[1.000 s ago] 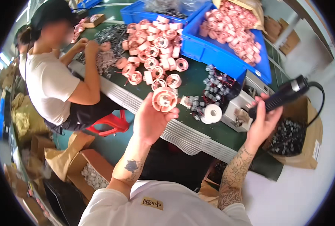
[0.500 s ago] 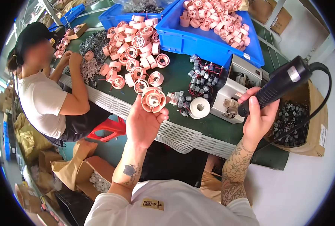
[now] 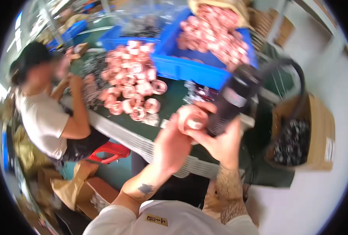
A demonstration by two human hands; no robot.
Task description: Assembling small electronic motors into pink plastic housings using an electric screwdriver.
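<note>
The right hand [image 3: 227, 144], gripping a black tool [image 3: 233, 96], now meets the left hand [image 3: 172, 147] pinching a pink ring [image 3: 190, 118].

On your left, a person [image 3: 44, 113] in a black cap [image 3: 31, 58] and white shirt [image 3: 41, 117] is facing right. A red stool [image 3: 105, 152] is peeking out beside them. A yellow sack [image 3: 27, 145] is lying behind them. On your right, a brown box [image 3: 320, 137] is holding small dark bits [image 3: 293, 145].

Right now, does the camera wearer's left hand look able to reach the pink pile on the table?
Probably yes: nothing seems to stand between the left hand and the pink pile, though that hand holds a round pink part.
</note>
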